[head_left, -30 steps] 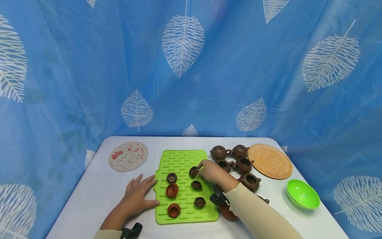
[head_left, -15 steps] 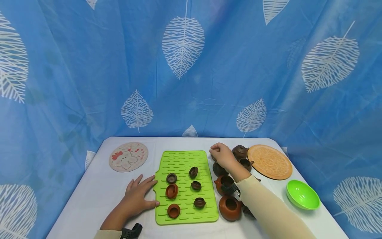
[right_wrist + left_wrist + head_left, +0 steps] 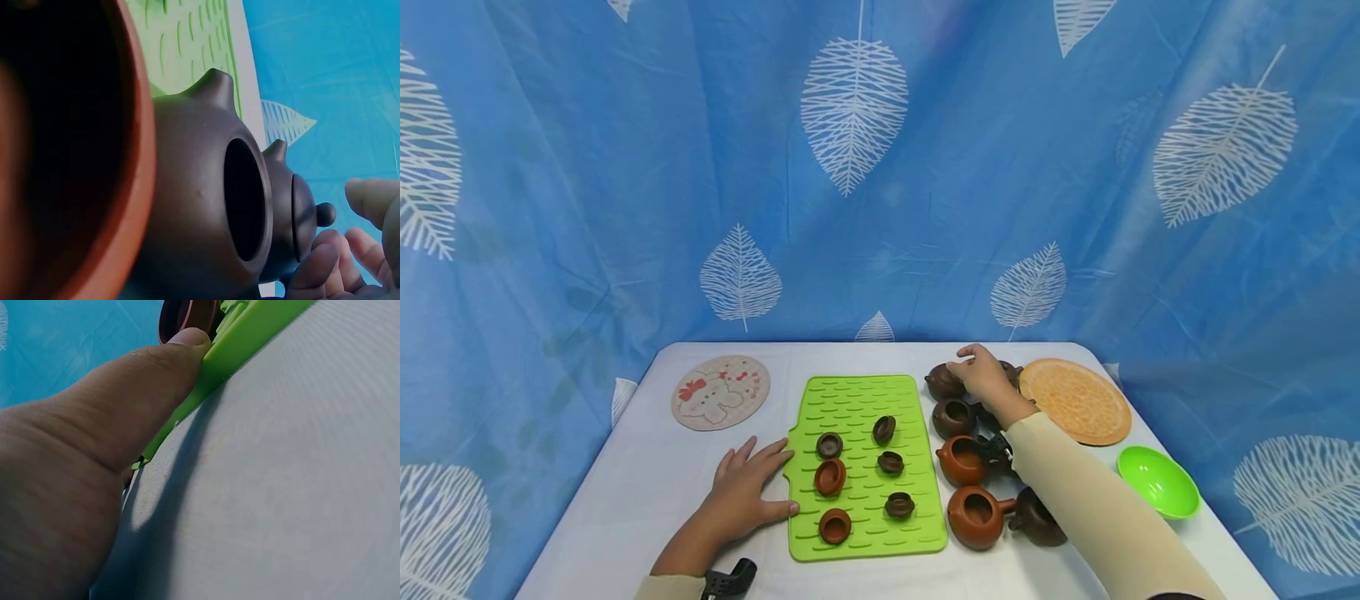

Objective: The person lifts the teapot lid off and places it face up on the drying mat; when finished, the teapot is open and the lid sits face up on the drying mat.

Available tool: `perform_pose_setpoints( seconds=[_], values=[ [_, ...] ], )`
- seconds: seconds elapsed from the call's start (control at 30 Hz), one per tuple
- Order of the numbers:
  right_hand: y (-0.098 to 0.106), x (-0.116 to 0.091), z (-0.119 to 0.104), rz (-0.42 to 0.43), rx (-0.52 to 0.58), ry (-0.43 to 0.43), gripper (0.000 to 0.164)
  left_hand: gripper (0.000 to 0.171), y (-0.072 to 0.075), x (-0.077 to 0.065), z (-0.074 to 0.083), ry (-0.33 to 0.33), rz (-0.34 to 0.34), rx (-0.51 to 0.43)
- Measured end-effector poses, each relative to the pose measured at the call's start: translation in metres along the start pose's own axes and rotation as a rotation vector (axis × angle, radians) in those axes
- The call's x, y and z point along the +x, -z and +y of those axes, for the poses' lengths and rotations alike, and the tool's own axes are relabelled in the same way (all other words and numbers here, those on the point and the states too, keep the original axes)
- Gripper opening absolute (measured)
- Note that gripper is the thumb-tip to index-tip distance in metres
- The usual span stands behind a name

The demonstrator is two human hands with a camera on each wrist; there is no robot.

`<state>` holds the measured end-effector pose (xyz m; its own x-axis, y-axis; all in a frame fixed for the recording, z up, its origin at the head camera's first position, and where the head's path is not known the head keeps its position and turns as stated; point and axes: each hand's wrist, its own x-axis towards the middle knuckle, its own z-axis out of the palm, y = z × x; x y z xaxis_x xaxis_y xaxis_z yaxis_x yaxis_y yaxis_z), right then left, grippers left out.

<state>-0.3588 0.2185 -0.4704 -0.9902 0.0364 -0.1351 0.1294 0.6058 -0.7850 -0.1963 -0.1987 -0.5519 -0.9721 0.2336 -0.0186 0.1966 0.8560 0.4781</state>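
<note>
My left hand (image 3: 741, 496) lies spread on the table, its fingertips and thumb at the left edge of the green mat (image 3: 857, 396). Small lids lie on that mat: reddish-brown ones such as the lid (image 3: 835, 527), and dark brown ones such as the lid (image 3: 883, 429). Over at the back right, my right hand (image 3: 985, 379) is beside a dark lidded teapot (image 3: 943, 382). In the right wrist view, its fingers (image 3: 369, 200) are parted near the round lid knob (image 3: 325, 214), with a gap showing. Whether any fingertip touches the teapot's side, I cannot tell.
Right of the mat stand lidless teapots, including a dark one (image 3: 953, 419) and a reddish one (image 3: 976, 518). More dark teapots are partly hidden under my right arm. An orange round mat (image 3: 1075, 400), a green bowl (image 3: 1159, 483) and a rabbit-print mat (image 3: 722, 393) flank them.
My right hand has left the dark lid at the mat's upper right and moved up and right to the lidded teapot, now on its right side. My left hand has stayed put.
</note>
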Motion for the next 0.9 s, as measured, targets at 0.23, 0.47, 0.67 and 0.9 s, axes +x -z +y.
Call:
perform_pose_setpoints(
  seconds=[0.23,0.47,0.67,0.9],
  values=[
    [-0.0047,0.0024,-0.0004,-0.036,-0.013,-0.008,0.047,0.095,-0.0003,-0.0002,-0.0013,-0.002,0.010,-0.006],
    [-0.0065,0.0031,0.0012,-0.028,-0.034,-0.030,0.030,0.097,-0.0017,-0.0004,-0.0009,-0.001,0.001,-0.012],
    [-0.0064,0.0030,0.0016,-0.007,-0.036,-0.032,0.026,0.096,0.0007,-0.0009,0.0010,0.007,-0.002,-0.009],
    [-0.0071,0.0038,0.0043,-0.008,-0.052,-0.019,0.024,0.096,0.0012,-0.0005,0.0007,0.010,-0.009,-0.008]
  ],
)
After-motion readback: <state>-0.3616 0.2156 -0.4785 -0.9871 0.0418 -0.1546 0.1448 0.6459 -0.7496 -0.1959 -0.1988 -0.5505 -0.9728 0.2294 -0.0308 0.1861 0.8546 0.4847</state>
